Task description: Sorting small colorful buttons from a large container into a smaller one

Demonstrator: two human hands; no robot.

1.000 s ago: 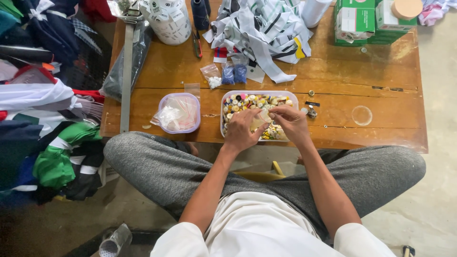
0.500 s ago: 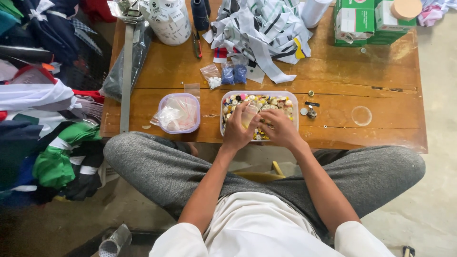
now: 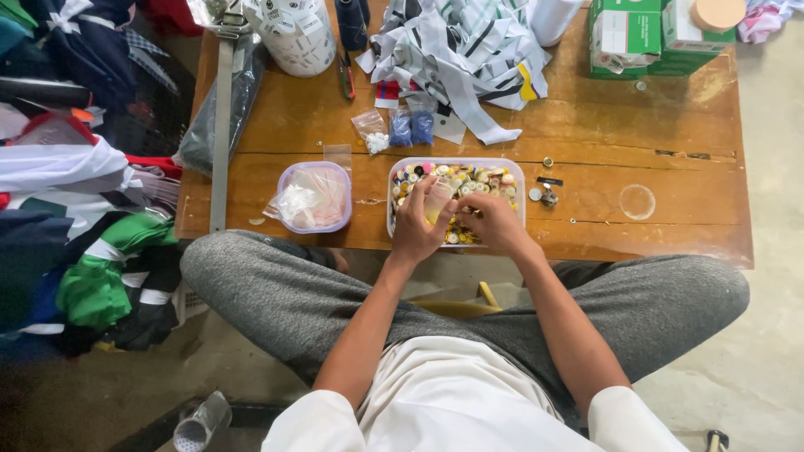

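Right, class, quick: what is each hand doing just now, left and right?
Left hand: closed on a small clear bag over the button tray.
Right hand: fingers curled in the tray; grip cannot be told.

Near the middle of the frame we see a rectangular clear plastic tray of mixed coloured buttons (image 3: 456,180) on a worn brown wooden table (image 3: 670,159). Our left hand (image 3: 416,224) holds a small clear plastic bag (image 3: 436,201) over the tray, fingers closed around it. Our right hand (image 3: 494,219) lies just beside it, fingertips pinched at the bag's edge. Left of the tray sits a round lilac-rimmed plastic container holding crumpled clear bags (image 3: 311,197). Above, at the top centre, lies a heap of white striped fabric strips (image 3: 461,50).
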